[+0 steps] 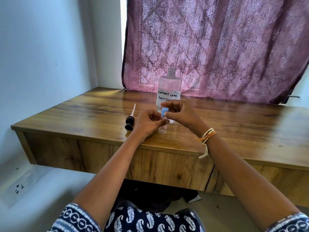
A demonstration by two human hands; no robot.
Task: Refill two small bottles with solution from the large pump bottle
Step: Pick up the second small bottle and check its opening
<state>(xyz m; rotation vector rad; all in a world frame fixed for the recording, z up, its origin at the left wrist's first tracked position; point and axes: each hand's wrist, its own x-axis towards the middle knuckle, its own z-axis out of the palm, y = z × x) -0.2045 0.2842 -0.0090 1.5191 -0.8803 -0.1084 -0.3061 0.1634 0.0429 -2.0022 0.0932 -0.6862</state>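
At frame centre I see the left hand (148, 122) pinching the small bottle (163, 129); the right hand (179, 113) fingers grip its blue cap (164, 112); the large bottle (169, 87) stands uncapped behind.

Large bottle (169, 86) label reads "CONTACT LENS SOLUTION", handwritten.

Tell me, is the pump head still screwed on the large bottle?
No, the large bottle stands with its threaded neck bare, and the black pump head lies on the wooden desk beside it.
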